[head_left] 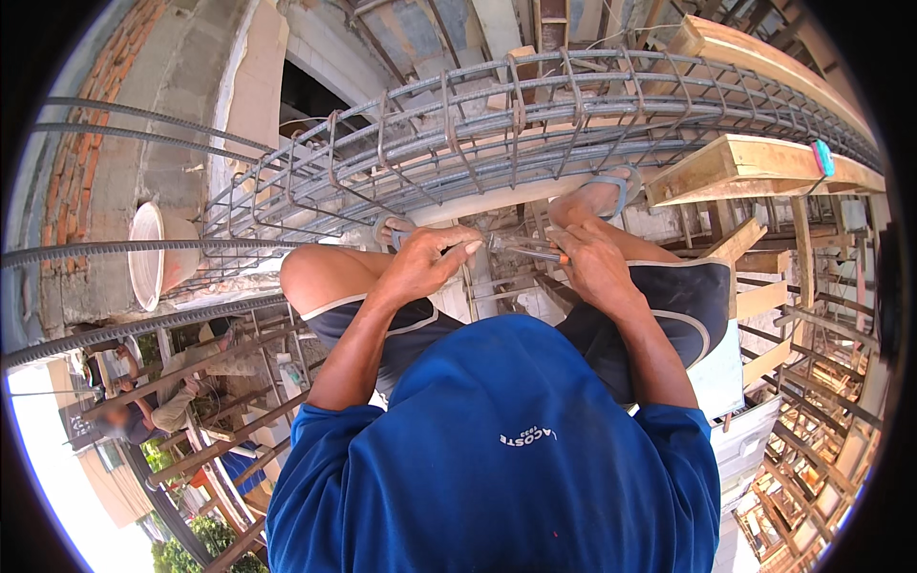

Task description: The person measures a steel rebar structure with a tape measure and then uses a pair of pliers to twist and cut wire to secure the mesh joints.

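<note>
My left hand [432, 265] is closed in a pinch, thumb against fingers, near the tip of a tool. Whatever those fingertips hold, if anything, is too small to make out. Wrapped round the handle end of an orange-handled metal tool [527, 252] is my right hand [594, 265]. The tool's slim metal part points left toward my left fingers; its exact kind is unclear. Both hands are between my knees, on the near side of a long rebar cage [516, 115] of lengthwise bars and square stirrups. My feet, in sandals [621, 186], rest beside the cage.
Loose rebar rods [153, 248] jut out at left past a whitish bucket [148, 256]. Timber formwork [735, 167] with a blue item [822, 159] on it lies at right. Wooden scaffolding [812, 420] drops away below. Another person [143, 411] is lower left.
</note>
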Demonstrator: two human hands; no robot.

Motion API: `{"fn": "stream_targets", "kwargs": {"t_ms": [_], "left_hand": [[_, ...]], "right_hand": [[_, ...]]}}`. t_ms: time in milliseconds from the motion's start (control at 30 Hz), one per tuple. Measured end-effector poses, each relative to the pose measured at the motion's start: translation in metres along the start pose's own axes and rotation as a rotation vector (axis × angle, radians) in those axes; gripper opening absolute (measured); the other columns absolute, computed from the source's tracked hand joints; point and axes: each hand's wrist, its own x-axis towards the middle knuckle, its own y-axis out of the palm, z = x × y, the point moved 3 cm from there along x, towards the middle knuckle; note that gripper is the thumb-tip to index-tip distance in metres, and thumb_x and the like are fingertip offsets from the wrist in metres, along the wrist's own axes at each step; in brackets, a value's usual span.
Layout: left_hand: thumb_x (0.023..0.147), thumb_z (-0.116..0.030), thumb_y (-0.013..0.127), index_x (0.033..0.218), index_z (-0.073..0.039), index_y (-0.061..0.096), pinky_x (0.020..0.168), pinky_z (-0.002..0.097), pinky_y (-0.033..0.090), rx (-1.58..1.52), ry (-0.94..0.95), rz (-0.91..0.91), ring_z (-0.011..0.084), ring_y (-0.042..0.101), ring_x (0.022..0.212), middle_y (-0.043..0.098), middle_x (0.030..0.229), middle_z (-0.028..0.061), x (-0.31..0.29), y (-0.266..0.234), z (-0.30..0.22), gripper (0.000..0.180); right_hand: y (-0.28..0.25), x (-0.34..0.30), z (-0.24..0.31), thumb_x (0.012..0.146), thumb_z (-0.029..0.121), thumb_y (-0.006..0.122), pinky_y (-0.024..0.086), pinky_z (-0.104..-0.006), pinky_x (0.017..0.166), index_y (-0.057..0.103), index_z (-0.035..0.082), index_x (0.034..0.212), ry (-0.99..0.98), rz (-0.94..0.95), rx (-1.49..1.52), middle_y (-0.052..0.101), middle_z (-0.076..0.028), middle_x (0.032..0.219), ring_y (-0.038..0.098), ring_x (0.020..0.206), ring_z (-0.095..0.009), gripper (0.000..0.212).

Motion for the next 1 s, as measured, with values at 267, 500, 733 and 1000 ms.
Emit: {"fn": "stream_targets", "kwargs": {"t_ms": [267, 500, 733, 1000], "left_hand": [[0.096, -0.018, 0.062, 0.113, 0.001, 0.071, 0.084, 0.0377, 0.053, 0.078, 0.138, 0.012, 0.0276, 0.070, 0.089, 0.074, 0.101, 0.0180, 0.008, 0.003, 0.004, 0.027], [0.097, -0.016, 0.062, 0.111, 0.003, 0.071, 0.079, 0.0363, 0.052, 0.073, 0.131, 0.066, 0.0282, 0.068, 0.082, 0.074, 0.102, 0.0185, 0.005, 0.008, 0.007, 0.025], [0.097, -0.015, 0.062, 0.106, 0.005, 0.070, 0.077, 0.0357, 0.051, 0.062, 0.156, -0.066, 0.0218, 0.064, 0.079, 0.072, 0.095, 0.0142, 0.003, 0.007, 0.003, 0.023], [0.104, -0.023, 0.057, 0.106, 0.001, 0.067, 0.059, 0.0226, 0.041, -0.228, -0.056, -0.361, 0.0074, 0.051, 0.065, 0.062, 0.078, 0.0022, -0.013, -0.054, 0.049, 0.026]], "right_hand": [[0.002, -0.003, -0.008, 0.082, 0.012, 0.070, 0.048, -0.0438, 0.083, 0.065, 0.005, 0.093, 0.034, -0.015, -0.057, 0.067, -0.010, 0.091, 0.060, 0.094, -0.033, 0.014], [0.025, -0.007, -0.019, 0.089, 0.030, 0.065, 0.056, -0.0472, 0.075, 0.064, 0.008, 0.104, 0.162, 0.201, -0.016, 0.072, -0.015, 0.095, 0.071, 0.086, -0.035, 0.027], [0.026, -0.005, -0.012, 0.090, 0.041, 0.066, 0.054, -0.0501, 0.077, 0.068, 0.010, 0.102, 0.276, 0.282, 0.145, 0.071, -0.018, 0.091, 0.069, 0.089, -0.039, 0.034], [0.019, 0.004, -0.024, 0.095, 0.049, 0.063, 0.054, -0.0463, 0.070, 0.067, 0.002, 0.095, 0.464, 0.036, 0.406, 0.069, -0.018, 0.076, 0.069, 0.076, -0.036, 0.047]]}}
